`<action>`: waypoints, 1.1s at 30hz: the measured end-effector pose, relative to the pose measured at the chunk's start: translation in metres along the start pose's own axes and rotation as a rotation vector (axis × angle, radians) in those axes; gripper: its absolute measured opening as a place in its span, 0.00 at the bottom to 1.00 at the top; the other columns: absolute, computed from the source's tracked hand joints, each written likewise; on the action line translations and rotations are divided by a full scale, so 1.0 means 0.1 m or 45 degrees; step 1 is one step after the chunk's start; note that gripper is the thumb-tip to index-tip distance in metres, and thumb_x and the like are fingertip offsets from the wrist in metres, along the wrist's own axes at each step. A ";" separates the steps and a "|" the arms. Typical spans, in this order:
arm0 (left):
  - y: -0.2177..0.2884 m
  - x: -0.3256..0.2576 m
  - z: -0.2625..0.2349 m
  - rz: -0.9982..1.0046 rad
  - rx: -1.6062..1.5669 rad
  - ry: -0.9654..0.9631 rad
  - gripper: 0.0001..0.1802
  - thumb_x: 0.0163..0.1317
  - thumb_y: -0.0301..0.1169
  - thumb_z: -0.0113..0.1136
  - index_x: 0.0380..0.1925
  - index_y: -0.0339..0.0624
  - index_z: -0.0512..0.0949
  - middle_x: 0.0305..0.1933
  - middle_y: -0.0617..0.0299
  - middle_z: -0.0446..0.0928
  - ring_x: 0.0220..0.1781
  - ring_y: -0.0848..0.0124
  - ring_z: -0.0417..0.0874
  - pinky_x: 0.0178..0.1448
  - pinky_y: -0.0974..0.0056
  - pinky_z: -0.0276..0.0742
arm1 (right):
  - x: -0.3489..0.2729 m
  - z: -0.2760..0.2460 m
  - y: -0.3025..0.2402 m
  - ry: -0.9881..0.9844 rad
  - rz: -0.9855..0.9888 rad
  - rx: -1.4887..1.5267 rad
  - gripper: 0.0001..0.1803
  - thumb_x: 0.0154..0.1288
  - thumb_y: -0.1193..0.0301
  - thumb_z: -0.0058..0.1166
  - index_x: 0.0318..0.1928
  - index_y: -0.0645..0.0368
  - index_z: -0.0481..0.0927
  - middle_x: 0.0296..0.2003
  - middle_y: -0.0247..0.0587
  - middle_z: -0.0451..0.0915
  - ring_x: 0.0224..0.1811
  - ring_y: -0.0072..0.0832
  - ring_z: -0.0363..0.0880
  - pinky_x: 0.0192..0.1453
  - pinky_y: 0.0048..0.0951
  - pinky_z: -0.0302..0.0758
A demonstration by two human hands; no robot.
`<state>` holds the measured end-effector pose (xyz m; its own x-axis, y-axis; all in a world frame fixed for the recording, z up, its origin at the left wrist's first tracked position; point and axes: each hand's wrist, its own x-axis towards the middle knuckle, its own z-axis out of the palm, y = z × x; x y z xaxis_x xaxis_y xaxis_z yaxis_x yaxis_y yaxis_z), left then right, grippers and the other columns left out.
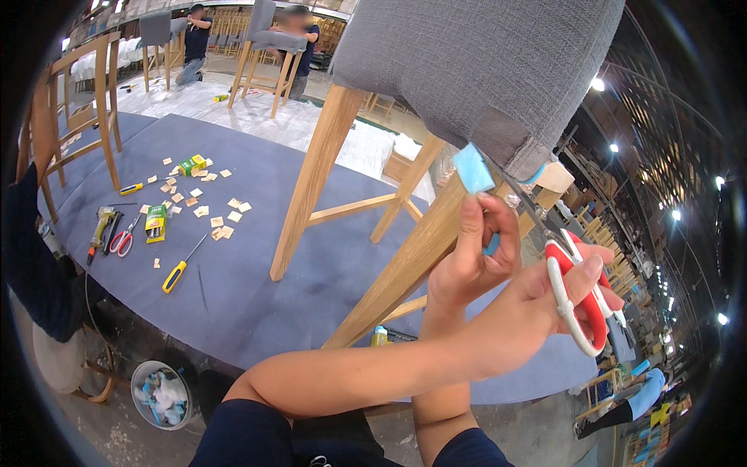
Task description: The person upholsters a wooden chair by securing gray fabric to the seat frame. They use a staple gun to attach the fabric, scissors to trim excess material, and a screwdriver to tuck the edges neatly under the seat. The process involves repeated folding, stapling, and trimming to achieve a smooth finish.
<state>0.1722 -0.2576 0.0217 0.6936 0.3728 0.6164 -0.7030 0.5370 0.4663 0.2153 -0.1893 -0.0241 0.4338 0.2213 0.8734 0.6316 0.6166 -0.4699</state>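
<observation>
A small light-blue foam piece (473, 169) is pinched between the thumb and fingers of my right hand (476, 245), close under the chair's upholstered corner. More blue shows within its curled fingers. My left forearm crosses in front of the right one. My left hand (572, 288) grips red-and-white-handled scissors (557, 268), whose dark blades point up and left toward the chair. Beside both hands stands the chair, with grey fabric upholstery (475, 62) and wooden legs (408, 272). A darker fabric patch (502, 136) shows at its lower corner, with another bit of blue near the edge.
On the grey-covered table (257, 303) lie wooden squares (201, 211), screwdrivers (180, 268), a second pair of scissors (123, 240) and a yellow-green box (156, 222). A white bucket (161, 395) of scraps stands below. A person's dark sleeve (35, 265) is at left; others work farther off.
</observation>
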 end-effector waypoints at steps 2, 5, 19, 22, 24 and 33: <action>-0.13 -0.06 -0.03 0.041 0.076 -0.046 0.30 0.81 0.49 0.57 0.68 0.34 0.74 0.51 0.50 0.86 0.51 0.65 0.90 0.54 0.63 0.86 | -0.01 -0.08 0.18 -0.052 -0.118 0.283 0.13 0.71 0.77 0.66 0.53 0.63 0.82 0.42 0.37 0.84 0.41 0.18 0.77 0.48 0.21 0.72; -0.31 -0.40 -0.07 0.158 0.331 0.151 0.31 0.81 0.48 0.55 0.71 0.35 0.69 0.55 0.52 0.83 0.54 0.68 0.88 0.57 0.62 0.83 | -0.20 -0.21 0.60 0.015 0.043 0.838 0.19 0.75 0.75 0.62 0.62 0.62 0.77 0.44 0.37 0.82 0.38 0.21 0.76 0.45 0.26 0.72; 0.64 -3.52 -2.73 -0.066 2.552 1.808 0.30 0.67 0.40 0.69 0.64 0.34 0.77 0.60 0.40 0.82 0.60 0.47 0.85 0.63 0.47 0.79 | -3.10 -1.30 0.39 -0.525 2.112 0.981 0.08 0.72 0.73 0.52 0.49 0.52 0.72 0.35 0.38 0.73 0.34 0.26 0.70 0.39 0.29 0.68; 0.46 -3.66 -2.56 -0.011 2.762 1.642 0.35 0.64 0.41 0.71 0.67 0.34 0.75 0.68 0.43 0.78 0.70 0.45 0.77 0.75 0.46 0.72 | -3.51 -1.20 0.48 -0.725 2.317 0.948 0.06 0.70 0.64 0.48 0.42 0.51 0.72 0.27 0.34 0.67 0.31 0.28 0.65 0.40 0.33 0.66; 0.22 -3.68 -2.15 -0.083 2.364 1.233 0.35 0.62 0.41 0.73 0.66 0.35 0.76 0.69 0.43 0.77 0.72 0.44 0.75 0.76 0.46 0.71 | -3.65 -1.09 0.51 -0.711 2.528 0.939 0.10 0.73 0.60 0.46 0.41 0.51 0.73 0.27 0.35 0.67 0.31 0.28 0.65 0.40 0.35 0.65; -0.65 -5.51 -2.32 -0.140 2.270 1.715 0.13 0.72 0.34 0.61 0.51 0.44 0.84 0.45 0.49 0.87 0.44 0.52 0.89 0.48 0.54 0.85 | -3.88 -0.66 0.19 -1.382 2.918 1.186 0.42 0.86 0.43 0.32 0.85 0.57 0.48 0.79 0.54 0.65 0.78 0.44 0.69 0.82 0.45 0.58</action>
<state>-0.1279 -0.3222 -0.4954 -0.1505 0.9549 0.2558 0.4963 -0.1509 0.8550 0.1011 -0.3131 -0.3806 -0.7007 0.4603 -0.5451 -0.3259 -0.8862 -0.3294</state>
